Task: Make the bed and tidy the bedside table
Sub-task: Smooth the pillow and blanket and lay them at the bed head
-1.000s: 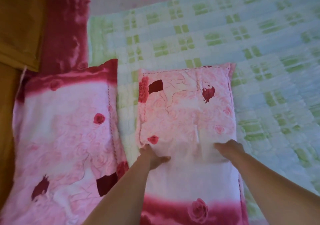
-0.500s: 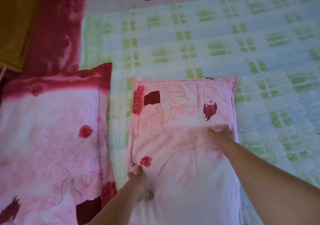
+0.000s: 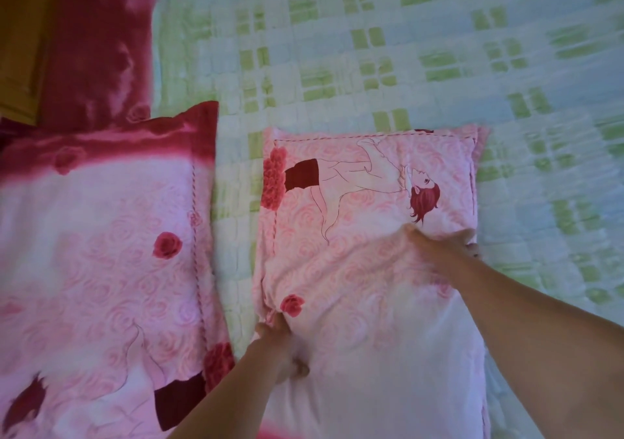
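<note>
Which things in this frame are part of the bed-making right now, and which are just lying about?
In the job: right-hand pillow, gripped at its edges by left hand and right hand; left-hand pillow; checked quilt.
Lying about: dark red cloth; wooden panel.

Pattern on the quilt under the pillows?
The quilt is pale blue with green check blocks; head view.

Your left hand [image 3: 280, 347] buries its fingertips in a fold of the right pillow [image 3: 364, 269], so you can't see them. Your right hand [image 3: 442, 249] is blurred, its fingers curling out of sight over that pillow's edge. The view's edge cuts off the left pillow [image 3: 101, 253] and the right pillow's near end.
</note>
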`<move>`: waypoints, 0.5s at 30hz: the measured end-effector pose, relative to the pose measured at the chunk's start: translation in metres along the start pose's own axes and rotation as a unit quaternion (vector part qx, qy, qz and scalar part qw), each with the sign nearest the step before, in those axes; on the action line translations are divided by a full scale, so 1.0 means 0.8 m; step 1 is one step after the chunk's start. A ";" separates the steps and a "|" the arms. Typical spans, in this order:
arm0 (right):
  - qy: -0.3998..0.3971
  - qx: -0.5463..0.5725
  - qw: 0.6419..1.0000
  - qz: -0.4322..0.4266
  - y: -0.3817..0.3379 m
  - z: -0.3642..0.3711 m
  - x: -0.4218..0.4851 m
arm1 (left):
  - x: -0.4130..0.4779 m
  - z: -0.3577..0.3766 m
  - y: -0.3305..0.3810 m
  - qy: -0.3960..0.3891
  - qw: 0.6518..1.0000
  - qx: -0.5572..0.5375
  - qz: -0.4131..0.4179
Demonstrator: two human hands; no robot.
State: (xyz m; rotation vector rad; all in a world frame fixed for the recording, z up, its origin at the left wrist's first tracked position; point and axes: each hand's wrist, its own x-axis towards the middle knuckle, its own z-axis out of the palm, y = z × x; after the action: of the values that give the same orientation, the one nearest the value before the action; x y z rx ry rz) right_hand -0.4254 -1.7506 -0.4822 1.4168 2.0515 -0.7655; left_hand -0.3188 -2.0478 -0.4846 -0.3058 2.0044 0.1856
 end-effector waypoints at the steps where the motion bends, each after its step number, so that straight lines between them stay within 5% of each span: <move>1: -0.004 0.012 1.000 -0.004 0.001 -0.002 0.002 | -0.002 0.003 -0.002 0.007 1.000 0.004 -0.004; 6: -0.044 0.152 0.987 -0.005 0.004 -0.015 0.006 | -0.011 0.014 -0.012 0.047 0.999 -0.008 0.007; 15: 0.003 0.194 0.978 -0.074 0.001 -0.034 -0.063 | -0.058 0.016 -0.044 0.074 0.979 -0.191 -0.004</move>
State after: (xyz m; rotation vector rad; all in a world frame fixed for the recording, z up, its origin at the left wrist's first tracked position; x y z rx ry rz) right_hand -0.4119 -1.7637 -0.4278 1.4755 2.1084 -1.2834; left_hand -0.2777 -2.0721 -0.4483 -0.5848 2.1071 0.5600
